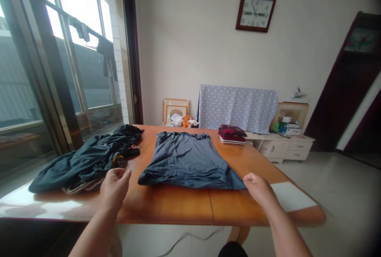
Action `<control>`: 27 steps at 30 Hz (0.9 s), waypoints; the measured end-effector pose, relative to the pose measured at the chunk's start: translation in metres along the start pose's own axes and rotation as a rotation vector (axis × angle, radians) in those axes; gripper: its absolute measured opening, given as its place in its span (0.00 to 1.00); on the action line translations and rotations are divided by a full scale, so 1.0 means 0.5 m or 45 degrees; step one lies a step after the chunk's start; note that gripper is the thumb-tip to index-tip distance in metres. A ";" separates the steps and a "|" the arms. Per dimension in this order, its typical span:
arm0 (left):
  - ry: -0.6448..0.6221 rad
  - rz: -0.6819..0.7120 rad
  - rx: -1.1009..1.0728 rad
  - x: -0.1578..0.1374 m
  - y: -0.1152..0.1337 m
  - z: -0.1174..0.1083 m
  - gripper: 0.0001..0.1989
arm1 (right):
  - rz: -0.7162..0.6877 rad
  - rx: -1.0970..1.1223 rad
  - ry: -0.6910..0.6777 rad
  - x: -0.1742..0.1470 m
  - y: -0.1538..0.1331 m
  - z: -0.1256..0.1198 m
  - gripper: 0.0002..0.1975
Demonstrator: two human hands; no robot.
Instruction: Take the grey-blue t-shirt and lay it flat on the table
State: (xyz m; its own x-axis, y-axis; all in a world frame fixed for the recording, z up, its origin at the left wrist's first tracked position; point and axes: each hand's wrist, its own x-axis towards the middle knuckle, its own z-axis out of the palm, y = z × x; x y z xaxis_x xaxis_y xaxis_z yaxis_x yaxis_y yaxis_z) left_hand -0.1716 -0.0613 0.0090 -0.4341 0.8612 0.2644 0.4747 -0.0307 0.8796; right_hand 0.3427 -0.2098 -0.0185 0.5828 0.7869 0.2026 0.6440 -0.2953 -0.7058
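A dark blue-grey garment (184, 162) lies spread on the wooden table, its far edge bunched; I cannot tell what kind of garment it is. My right hand (259, 187) is closed on its near right corner, which is drawn out to a point. To the left of the garment, apart from its near left corner, my left hand (115, 187) hovers with fingers curled and thumb against them, nothing visible in the grip. Just beyond that hand is a heap of dark clothes (89, 160).
The wooden table (166, 205) has a stack of folded maroon clothes (232, 134) at the far right and a white sheet (293, 196) near its right edge. Behind stand a polka-dot cloth cover (238, 106) and a white cabinet (285, 150). Windows line the left.
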 end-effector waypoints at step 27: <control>-0.081 -0.175 -0.547 -0.066 0.018 0.014 0.14 | 0.201 0.676 0.416 -0.001 -0.027 0.045 0.17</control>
State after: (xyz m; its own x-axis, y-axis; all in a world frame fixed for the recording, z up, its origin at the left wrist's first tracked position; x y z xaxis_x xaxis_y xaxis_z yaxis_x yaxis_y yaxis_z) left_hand -0.1478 -0.0862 0.0055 -0.4166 0.9011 0.1203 0.0494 -0.1097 0.9927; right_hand 0.3226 -0.1940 -0.0245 0.8254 0.5255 0.2062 0.2541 -0.0196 -0.9670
